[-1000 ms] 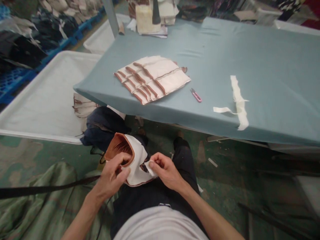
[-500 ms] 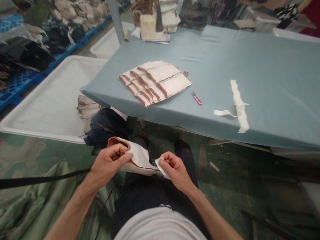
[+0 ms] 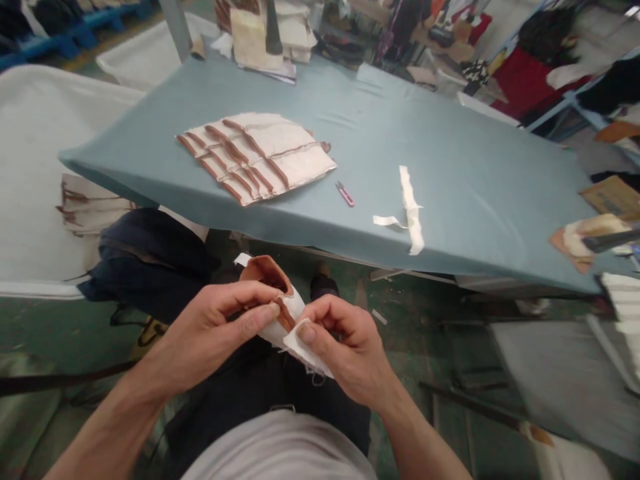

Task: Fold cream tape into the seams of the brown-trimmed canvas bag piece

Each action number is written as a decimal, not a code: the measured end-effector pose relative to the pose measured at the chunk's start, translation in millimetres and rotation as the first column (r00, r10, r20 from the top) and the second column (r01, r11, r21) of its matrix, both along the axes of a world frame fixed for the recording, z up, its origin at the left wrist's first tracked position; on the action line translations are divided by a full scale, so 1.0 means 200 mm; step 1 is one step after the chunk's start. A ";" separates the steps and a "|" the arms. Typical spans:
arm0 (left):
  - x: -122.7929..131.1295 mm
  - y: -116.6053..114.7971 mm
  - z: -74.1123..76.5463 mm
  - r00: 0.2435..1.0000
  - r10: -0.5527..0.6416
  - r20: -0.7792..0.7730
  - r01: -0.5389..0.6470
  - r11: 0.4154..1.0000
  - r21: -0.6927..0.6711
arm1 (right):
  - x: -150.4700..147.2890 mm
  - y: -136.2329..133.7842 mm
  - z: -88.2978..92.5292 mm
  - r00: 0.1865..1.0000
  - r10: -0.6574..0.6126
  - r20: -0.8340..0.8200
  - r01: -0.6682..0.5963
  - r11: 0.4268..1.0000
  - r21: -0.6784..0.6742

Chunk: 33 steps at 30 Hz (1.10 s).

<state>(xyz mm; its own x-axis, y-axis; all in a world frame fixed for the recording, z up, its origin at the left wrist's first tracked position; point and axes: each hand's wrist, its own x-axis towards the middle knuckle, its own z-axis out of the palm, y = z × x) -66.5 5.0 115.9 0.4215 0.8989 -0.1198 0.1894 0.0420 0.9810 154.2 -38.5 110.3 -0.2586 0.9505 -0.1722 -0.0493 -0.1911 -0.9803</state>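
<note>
Pinching pouch (image 3: 265,273), left hand (image 3: 215,330), right hand (image 3: 345,350), table (image 3: 475,180) beyond, stack (image 3: 255,157), clippers (image 3: 345,193), strip (image 3: 411,207)

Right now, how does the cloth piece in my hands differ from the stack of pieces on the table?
The held piece is crumpled between the left hand and right hand; the stack lies flat on the table. The held piece is single; the stack is several overlapping pieces. Both are cream cloth with brown trim.
</note>
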 end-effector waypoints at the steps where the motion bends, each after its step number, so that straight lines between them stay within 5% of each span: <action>1: 0.01 0.00 -0.01 1.000 -0.004 -0.017 0.004 1.000 -0.002 | 0.01 0.00 -0.01 0.999 -0.013 0.036 0.013 1.000 -0.001; 7: 0.04 0.04 -0.03 0.997 -0.080 0.007 0.081 0.995 -0.065 | 0.06 0.02 0.00 0.975 -0.038 0.220 0.030 0.999 0.036; 18: 0.08 0.10 0.01 0.958 -0.144 0.249 0.210 0.941 -0.266 | 0.10 0.09 0.13 0.974 0.006 0.224 0.000 1.000 -0.027; 24: 0.09 0.13 -0.01 0.945 -0.131 0.300 0.219 0.934 -0.281 | 0.07 0.13 0.11 0.951 -0.005 0.309 0.007 1.000 -0.008; 33: 0.05 0.12 -0.05 0.956 -0.114 0.271 0.195 0.935 -0.296 | 0.03 0.14 0.07 0.982 -0.056 0.180 0.065 0.997 -0.047</action>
